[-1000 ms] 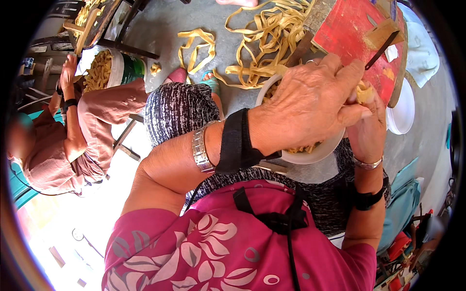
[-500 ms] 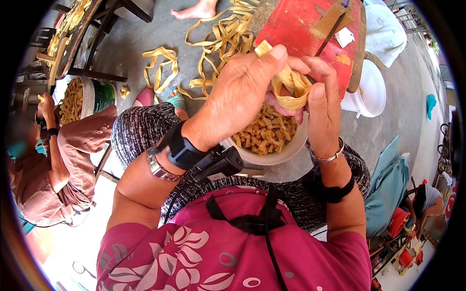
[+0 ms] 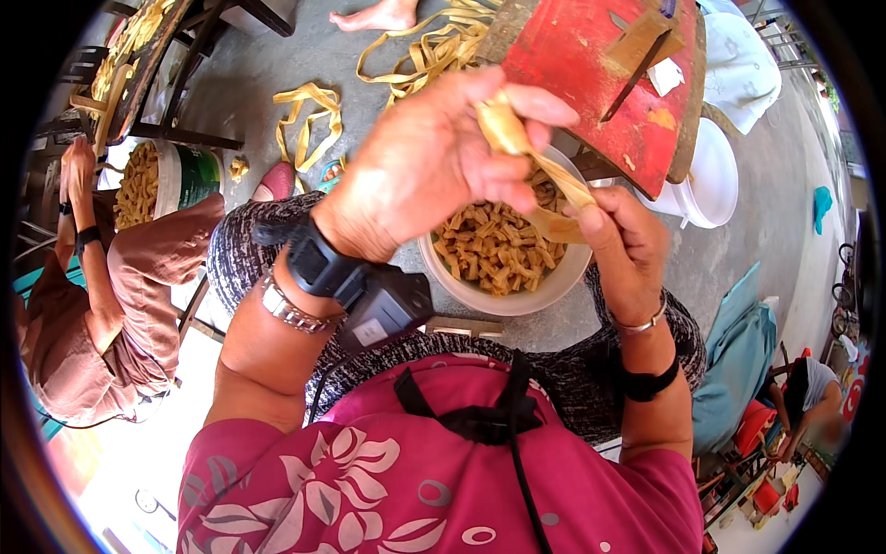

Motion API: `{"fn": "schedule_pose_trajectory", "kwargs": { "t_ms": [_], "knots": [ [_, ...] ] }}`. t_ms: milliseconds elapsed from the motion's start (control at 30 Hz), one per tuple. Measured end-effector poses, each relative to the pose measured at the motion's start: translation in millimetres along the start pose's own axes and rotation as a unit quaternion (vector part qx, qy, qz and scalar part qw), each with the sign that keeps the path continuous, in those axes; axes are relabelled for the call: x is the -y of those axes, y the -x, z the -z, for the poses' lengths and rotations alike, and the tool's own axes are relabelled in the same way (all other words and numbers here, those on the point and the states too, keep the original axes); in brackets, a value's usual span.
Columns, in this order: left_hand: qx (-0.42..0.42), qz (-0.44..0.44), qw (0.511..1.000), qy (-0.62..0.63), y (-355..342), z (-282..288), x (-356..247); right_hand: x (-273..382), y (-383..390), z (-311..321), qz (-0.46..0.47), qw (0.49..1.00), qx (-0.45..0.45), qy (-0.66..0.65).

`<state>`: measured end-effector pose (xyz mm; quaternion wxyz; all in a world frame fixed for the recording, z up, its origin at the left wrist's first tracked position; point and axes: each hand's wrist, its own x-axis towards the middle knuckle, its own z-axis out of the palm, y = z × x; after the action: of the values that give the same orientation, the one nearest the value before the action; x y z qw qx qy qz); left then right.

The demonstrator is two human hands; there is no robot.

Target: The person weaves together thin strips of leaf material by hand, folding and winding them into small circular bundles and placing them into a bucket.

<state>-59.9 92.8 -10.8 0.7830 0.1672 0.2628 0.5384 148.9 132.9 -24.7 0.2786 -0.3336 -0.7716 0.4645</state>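
Observation:
My left hand (image 3: 443, 157), blurred and turned partly palm up, has curled fingers around the thick top of a flat yellowish strip (image 3: 506, 125), which is twisted and slants down to the right. My right hand (image 3: 632, 249), lower and further right, pinches the strip near its lower part, where a wider band hangs. Below both hands a white bowl (image 3: 503, 305) holds several small knotted yellowish pieces (image 3: 489, 254). Just beyond the bowl stands a red wooden board (image 3: 586, 102) with a wooden block and a dark blade on it.
Long loose strips (image 3: 415, 60) lie on the concrete floor. At left, a seated co-worker (image 3: 129, 314) is beside a bucket of pieces (image 3: 138, 185) and a wooden bench (image 3: 129, 78). A white tub (image 3: 706, 175) and teal cloth (image 3: 734, 351) are at right, another person (image 3: 812, 397) further off.
The folded loop between my hands now shows as a twisted strip. My left hand has risen and turned, my right hand moved lower, and the view has shifted, bringing more of the bowl into sight.

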Motion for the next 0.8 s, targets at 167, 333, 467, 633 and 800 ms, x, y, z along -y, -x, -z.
{"fn": "schedule_pose_trajectory", "kwargs": {
  "t_ms": [167,333,467,633,800],
  "knots": [
    [-0.014,-0.053,0.998,-0.038,5.4,-0.5,-4.0,1.0,7.5,6.4,0.025,0.999,0.007,0.044],
    [-0.088,-0.089,0.949,-0.289,4.5,-11.0,6.3,-4.7,4.9,-0.2,0.044,0.997,-0.029,0.053],
    [-0.138,-0.065,0.898,-0.414,2.7,-12.8,5.7,-2.8,1.7,3.2,-0.004,0.998,0.027,0.056],
    [-0.143,-0.105,0.879,-0.443,-0.8,-8.9,11.0,9.2,-4.4,-2.2,-0.113,0.987,0.088,-0.069],
    [-0.122,-0.125,0.893,-0.415,-2.1,-8.5,14.0,13.8,-9.6,-3.6,-0.063,0.994,0.086,-0.021]
  ]
}}
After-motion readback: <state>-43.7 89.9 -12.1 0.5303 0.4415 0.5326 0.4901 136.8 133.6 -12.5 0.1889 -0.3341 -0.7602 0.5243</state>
